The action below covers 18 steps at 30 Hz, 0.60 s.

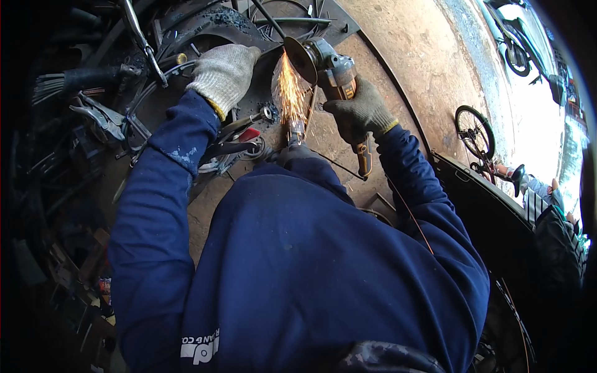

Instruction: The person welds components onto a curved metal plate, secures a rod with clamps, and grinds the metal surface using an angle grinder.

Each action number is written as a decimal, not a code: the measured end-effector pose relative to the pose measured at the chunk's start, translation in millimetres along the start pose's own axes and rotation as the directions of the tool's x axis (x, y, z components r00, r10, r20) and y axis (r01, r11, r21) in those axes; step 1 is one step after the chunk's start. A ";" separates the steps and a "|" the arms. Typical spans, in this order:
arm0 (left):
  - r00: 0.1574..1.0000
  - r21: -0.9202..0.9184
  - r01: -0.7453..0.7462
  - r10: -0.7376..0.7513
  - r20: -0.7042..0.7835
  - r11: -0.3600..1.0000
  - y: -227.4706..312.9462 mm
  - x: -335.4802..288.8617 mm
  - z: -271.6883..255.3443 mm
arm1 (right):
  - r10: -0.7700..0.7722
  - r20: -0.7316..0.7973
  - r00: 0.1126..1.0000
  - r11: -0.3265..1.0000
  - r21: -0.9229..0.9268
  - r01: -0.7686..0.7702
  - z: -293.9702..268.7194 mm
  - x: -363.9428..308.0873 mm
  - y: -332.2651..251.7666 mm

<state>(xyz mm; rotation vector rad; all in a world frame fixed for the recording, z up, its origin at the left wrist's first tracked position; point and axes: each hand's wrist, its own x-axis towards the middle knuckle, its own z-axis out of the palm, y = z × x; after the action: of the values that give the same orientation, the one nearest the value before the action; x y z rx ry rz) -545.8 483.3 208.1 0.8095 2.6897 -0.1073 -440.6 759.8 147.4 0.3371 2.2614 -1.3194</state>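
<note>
The right hand (365,107) wraps its fingers round the grinder (339,72). Sparks (290,90) spray. The left hand (222,74) looks curled, hold unclear.

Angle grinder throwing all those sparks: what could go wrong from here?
The sparks stream toward the person's body, so the navy sweatshirt might get singed. The angle grinder is held in the right hand alone; if its cutting disc snags, it could kick, perhaps toward the nearby left hand.
</note>
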 end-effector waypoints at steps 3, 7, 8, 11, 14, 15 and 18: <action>1.000 0.019 -0.002 0.002 0.007 1.000 -1.0 0.4 0.7 | 0.013 0.021 1.000 1.000 0.009 -0.013 -4.0 -0.5 -13.3; 1.000 0.016 0.014 -0.014 0.019 1.000 0.2 -0.1 -1.1 | -0.021 0.024 0.999 1.000 -0.009 0.022 -6.0 2.2 -14.8; 1.000 0.019 0.019 -0.020 0.020 1.000 0.7 0.7 -1.0 | -0.024 0.011 1.000 0.999 -0.022 0.024 -6.8 1.1 -15.7; 0.999 0.019 0.026 -0.026 0.018 0.999 0.3 1.6 0.5 | -0.019 -0.017 1.000 0.999 -0.051 0.018 -6.6 -3.0 -17.4; 1.000 0.012 0.019 -0.019 0.011 1.000 -1.5 0.8 3.1 | -0.008 -0.011 1.000 0.998 -0.055 0.007 -2.3 -2.2 -11.5; 1.000 0.010 0.017 -0.017 0.010 1.000 -1.4 0.2 2.5 | -0.013 -0.001 1.000 0.998 -0.059 0.013 -2.9 -2.9 -12.3; 1.000 0.001 0.015 -0.015 0.000 1.000 -1.2 -0.8 2.2 | -0.008 -0.014 1.000 0.997 -0.072 0.007 -2.4 -4.2 -11.2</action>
<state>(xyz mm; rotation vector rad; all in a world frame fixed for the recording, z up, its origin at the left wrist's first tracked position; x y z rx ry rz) -545.2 481.6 206.2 0.7900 2.6962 -0.1115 -442.7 756.5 158.9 0.3139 2.3174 -1.2395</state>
